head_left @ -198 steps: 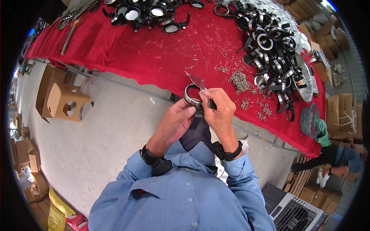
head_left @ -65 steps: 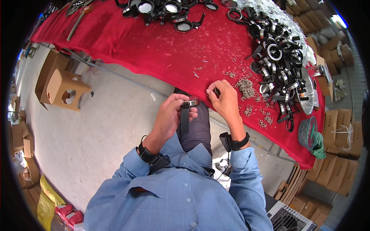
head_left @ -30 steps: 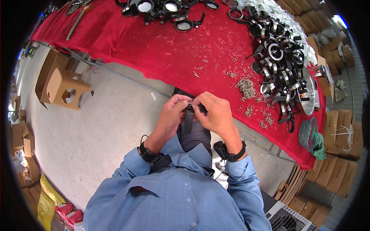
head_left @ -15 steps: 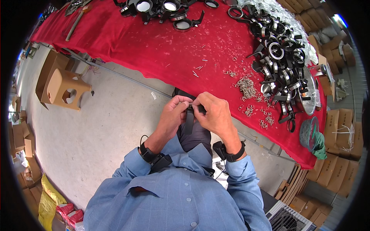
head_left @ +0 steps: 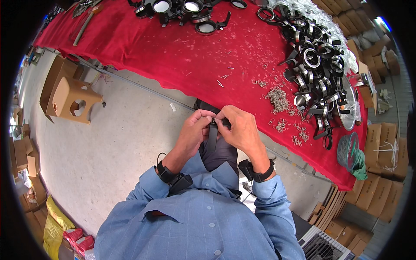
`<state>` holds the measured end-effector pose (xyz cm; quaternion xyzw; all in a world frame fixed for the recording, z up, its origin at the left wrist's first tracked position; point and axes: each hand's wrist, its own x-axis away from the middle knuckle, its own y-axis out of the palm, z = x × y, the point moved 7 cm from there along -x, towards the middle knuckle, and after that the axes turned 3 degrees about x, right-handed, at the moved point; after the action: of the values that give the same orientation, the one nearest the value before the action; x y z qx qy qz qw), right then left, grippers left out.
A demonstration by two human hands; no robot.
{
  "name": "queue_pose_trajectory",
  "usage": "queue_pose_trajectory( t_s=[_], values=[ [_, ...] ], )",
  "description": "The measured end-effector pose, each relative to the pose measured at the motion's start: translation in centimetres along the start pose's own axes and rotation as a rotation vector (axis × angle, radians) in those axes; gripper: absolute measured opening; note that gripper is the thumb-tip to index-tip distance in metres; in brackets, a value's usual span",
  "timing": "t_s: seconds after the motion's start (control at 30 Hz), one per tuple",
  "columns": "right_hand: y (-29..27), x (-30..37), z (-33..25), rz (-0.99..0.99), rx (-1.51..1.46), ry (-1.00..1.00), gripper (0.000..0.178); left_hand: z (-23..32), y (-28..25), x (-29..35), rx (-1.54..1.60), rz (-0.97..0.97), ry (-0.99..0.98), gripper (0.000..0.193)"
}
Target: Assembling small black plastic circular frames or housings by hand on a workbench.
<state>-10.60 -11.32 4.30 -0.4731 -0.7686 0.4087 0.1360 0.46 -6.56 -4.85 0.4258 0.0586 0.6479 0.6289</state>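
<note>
Just past my knees, both hands meet at one small black piece with a flat handle (head_left: 211, 139) hanging downward between them. My left hand (head_left: 193, 133) pinches its top end between thumb and fingers. From the other side, my right hand (head_left: 241, 129) closes on the same end, fingertips nearly touching the left ones. What sits right under the fingertips is too small to make out. On the red cloth to the right lie small bent metal clips (head_left: 277, 99) in loose piles. Beyond them is a heap of black rings with silver bands and handles (head_left: 311, 58).
The red-covered table (head_left: 173, 65) runs across ahead. More black rings (head_left: 206, 27) lie at its far edge, a hammer (head_left: 86, 29) at far left. A green-grey basket (head_left: 347, 149) stands at the right corner. On the floor are a tan stool (head_left: 71, 99) and cartons (head_left: 377, 190).
Almost nothing differs. My right hand has shifted very slightly left and down; both hands keep their grip on the black handle.
</note>
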Motion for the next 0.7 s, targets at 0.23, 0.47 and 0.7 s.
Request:
queue_pose_trajectory(
  t_s=[0.23, 0.47, 0.7],
  values=[
    [1.0, -0.3, 0.4, -0.003, -0.040, 0.002, 0.011, -0.3, -1.2, -0.2, -0.036, 0.025, -0.014, 0.021],
    [2.5, -0.3, 1.3, -0.051, -0.074, -0.013, 0.011, -0.9, -2.1, -0.3, 0.003, 0.075, -0.029, 0.021],
    [2.1, -0.8, 2.1, -0.056, -0.127, -0.012, 0.012, -0.9, -1.6, -1.1, -0.006, 0.070, -0.041, 0.021]
  ],
)
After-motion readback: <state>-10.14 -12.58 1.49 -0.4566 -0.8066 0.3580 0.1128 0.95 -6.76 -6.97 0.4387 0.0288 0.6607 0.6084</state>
